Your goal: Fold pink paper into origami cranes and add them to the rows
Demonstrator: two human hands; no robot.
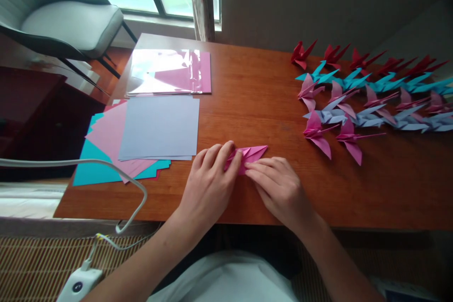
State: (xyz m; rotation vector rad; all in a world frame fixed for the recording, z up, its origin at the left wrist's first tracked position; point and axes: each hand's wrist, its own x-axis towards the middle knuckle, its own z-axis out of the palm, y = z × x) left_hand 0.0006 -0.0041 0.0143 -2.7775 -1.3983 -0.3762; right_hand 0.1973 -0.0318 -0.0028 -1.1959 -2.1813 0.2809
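Head view, one moment. Partly folded pink paper (252,153) lies flat on the wooden table (255,85), lower centre of the frame, its pointed end aimed right.

Left hand (207,184): fingers bent over the piece's left end and pressing down; the thumb is hidden, so I cannot tell whether it pinches or only pins. Right hand (279,186): open, fingers stretched out, their tips flat on the lower edge of the paper, gripping nothing.

Step in hand (judgement): a crease being pressed flat on a narrow, kite-like form. A further fold here would call for one hand anchoring the piece while the edges are kept lined up.

Surroundings: stack of loose sheets (159,127) (lilac on top, pink and teal beneath) at centre left; clear packet of paper (170,71) above it; rows of finished paper cranes (368,99) at upper right, well apart from the hands. White cable (136,184) crosses lower left.
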